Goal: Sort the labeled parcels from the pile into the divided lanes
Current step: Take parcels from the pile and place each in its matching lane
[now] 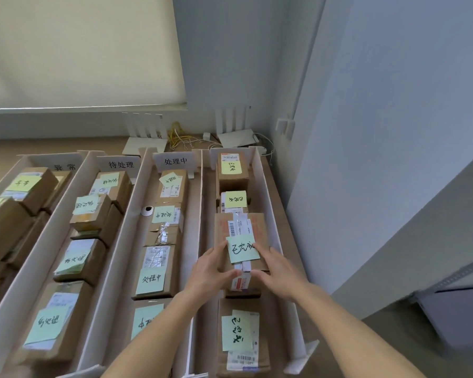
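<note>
- A head-worn camera looks down on four long lanes, side by side on a wooden table (280, 197), parted by white dividers (201, 214).
- Both hands hold one cardboard parcel (241, 238) in the rightmost lane, about midway along it.
- The left hand (212, 268) grips the parcel's near left edge, fingers lying on top, thumb against the front face.
- The right hand (277, 268) grips the near right edge the same way (its fingertips touch the note).
- A green sticky note (242, 249) with handwriting lies on top of the parcel, over a white shipping label (239, 225).
- Beyond the held parcel, two smaller noted boxes (232, 173) sit in the same lane; a larger noted box (242, 336) lies nearer the camera.
- The three lanes to the left hold more boxes with green notes, behind upright printed sign cards (175, 160).
- A small white round object (148, 210) lies in the third lane.
- White routers (145, 144) and yellow cables (182, 139) stand at the table's far end.
</note>
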Demonstrator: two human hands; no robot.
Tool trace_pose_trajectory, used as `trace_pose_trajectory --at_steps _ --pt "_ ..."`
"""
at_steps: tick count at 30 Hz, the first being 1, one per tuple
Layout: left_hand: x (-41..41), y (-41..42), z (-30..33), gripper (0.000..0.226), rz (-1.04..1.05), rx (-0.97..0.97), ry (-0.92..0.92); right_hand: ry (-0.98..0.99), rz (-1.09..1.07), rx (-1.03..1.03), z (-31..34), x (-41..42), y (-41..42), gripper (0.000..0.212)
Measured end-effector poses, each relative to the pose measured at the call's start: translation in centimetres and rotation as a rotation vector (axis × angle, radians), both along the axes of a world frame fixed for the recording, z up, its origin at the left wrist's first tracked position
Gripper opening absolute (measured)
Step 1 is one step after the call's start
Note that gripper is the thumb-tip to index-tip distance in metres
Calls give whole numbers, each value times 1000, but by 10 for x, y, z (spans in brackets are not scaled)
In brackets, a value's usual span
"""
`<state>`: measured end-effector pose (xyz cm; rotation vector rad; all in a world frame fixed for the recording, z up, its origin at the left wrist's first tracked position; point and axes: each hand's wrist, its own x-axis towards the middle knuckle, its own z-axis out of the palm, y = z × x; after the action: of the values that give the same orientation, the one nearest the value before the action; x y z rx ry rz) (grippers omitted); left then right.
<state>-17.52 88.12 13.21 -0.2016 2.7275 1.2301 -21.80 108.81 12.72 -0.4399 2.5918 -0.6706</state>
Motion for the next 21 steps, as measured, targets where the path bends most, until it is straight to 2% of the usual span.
trace_pose_trajectory --at_steps 21 --pt "-18 0 -31 94 16 8 -54 -46 -12 32 -23 -20 -3 77"
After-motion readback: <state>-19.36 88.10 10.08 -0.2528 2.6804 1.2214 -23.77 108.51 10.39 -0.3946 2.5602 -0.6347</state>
